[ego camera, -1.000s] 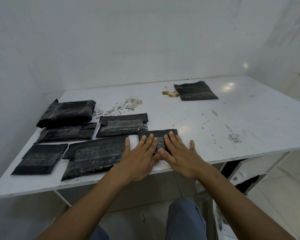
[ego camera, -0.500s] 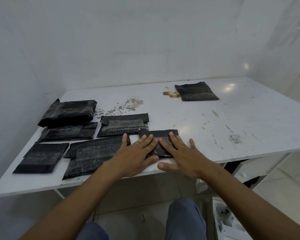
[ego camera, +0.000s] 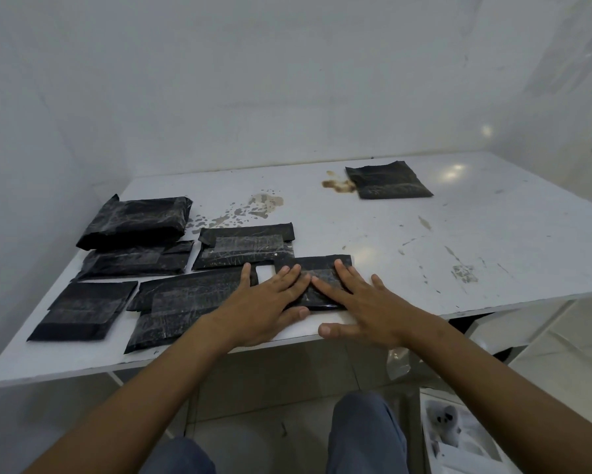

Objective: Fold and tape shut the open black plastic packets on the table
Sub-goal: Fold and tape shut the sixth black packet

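On the stained white table (ego camera: 424, 268), a black plastic packet (ego camera: 321, 264) at centre is being pressed by the flat, straight-fingered left hand (ego camera: 263, 309) and right hand (ego camera: 366, 307).

My left hand (ego camera: 263, 309) and right hand (ego camera: 366, 311) are bare, slim and long-fingered, the knuckles lightly creased. The thumbnails (ego camera: 325, 331) are cut short and rounded; the other nails are too small to make out. Both forearms (ego camera: 157, 381) are bare as well, uncovered all the way to the bottom edge of the view, lean and tapering toward the wrists. Below them my two knees show in trousers (ego camera: 366, 436) of slate-blue cloth, plain and smooth, the weave too blurred to tell.
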